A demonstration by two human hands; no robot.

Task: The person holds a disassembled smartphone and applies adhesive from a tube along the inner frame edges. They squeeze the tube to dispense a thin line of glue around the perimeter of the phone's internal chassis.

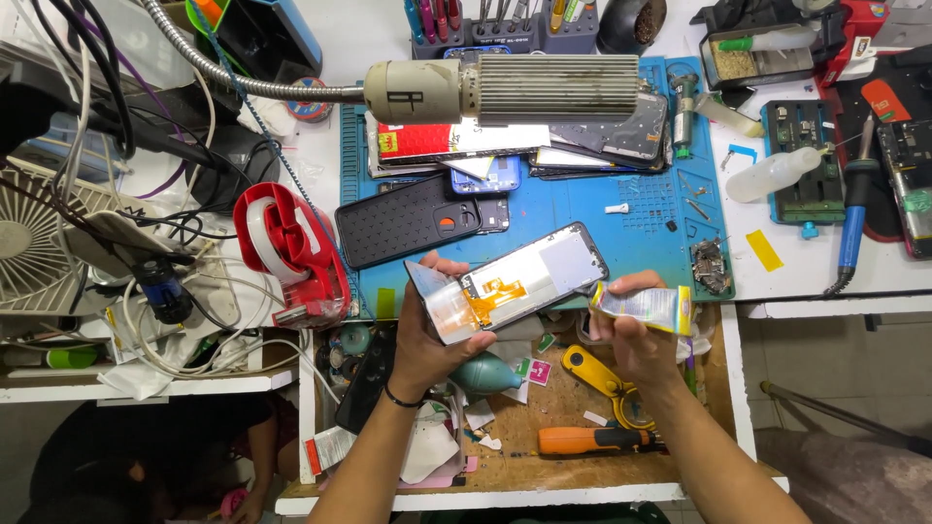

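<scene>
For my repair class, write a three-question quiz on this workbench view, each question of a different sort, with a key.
1. Multiple choice: What does the left hand hold? A) a phone screen panel with an orange flex cable, B) a soldering iron, C) a tape dispenser.
2. True or false: The right hand holds the orange-handled screwdriver.
3. Fill in: The black phone back cover lies on the ____ work mat.

Key:
1. A; the phone screen panel is gripped at its lower left end.
2. False; the right hand holds a small crinkled tube, and the screwdriver lies on the wooden shelf below.
3. blue
</scene>
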